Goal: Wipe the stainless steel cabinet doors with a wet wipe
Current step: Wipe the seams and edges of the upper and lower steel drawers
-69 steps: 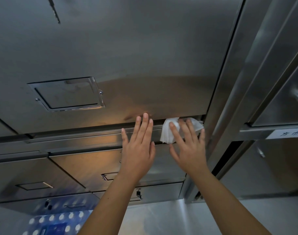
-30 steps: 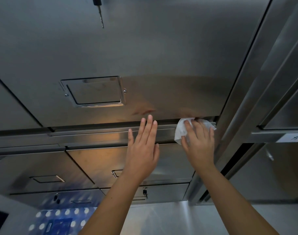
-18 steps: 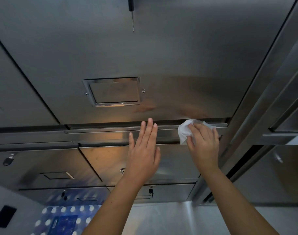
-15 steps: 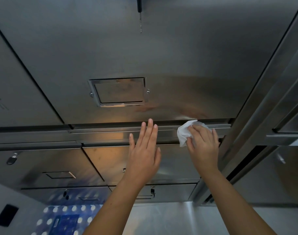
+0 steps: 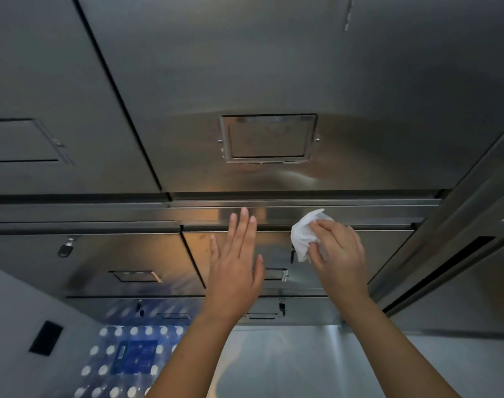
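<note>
Stainless steel cabinet doors [image 5: 273, 67] fill head view. Right hand [image 5: 338, 254] grips crumpled white wet wipe [image 5: 305, 235], at rail below upper door, right of centre. Left hand [image 5: 235, 271] flat, fingers straight, empty, just left of wipe. Recessed handle [image 5: 268, 137] above.

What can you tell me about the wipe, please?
The wipe is white, thin and crumpled into a loose wad. The right hand grips it with thumb and curled fingers, at the top edge of a lower door, just under the rail. Whether it touches the steel cannot be told.
</note>
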